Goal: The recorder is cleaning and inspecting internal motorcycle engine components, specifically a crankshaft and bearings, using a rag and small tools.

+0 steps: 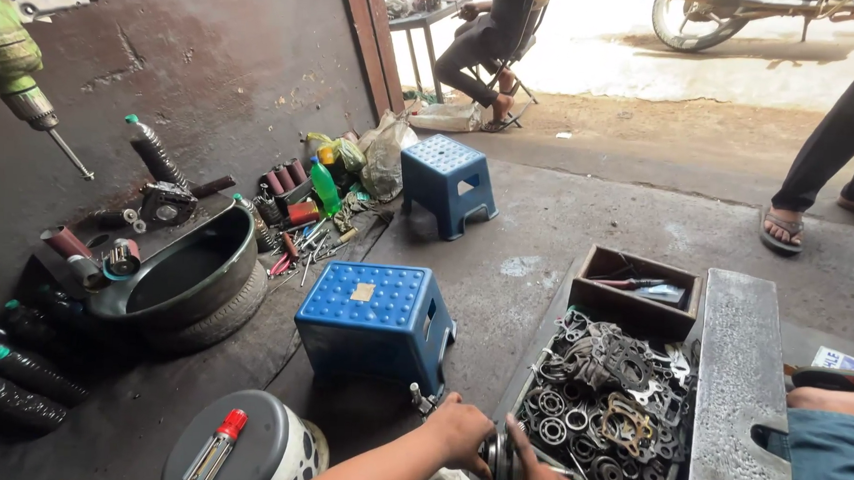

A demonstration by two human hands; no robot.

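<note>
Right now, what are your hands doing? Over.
Left hand and right hand both gripping a round metal part. Tray of bearings and gaskets beside them. Blue stool just ahead.

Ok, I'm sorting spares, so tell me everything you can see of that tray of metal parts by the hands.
The tray of metal parts lies flat on the concrete floor, right of the nearer blue stool. It is long, shallow and dark, heaped with greasy ring bearings, flat gaskets and small plates, grey and rusty brown. A brown wooden box sits at its far end, and a grey metal slab runs along its right side. The right hand overlaps its near corner; the left hand is just beside it.
</note>
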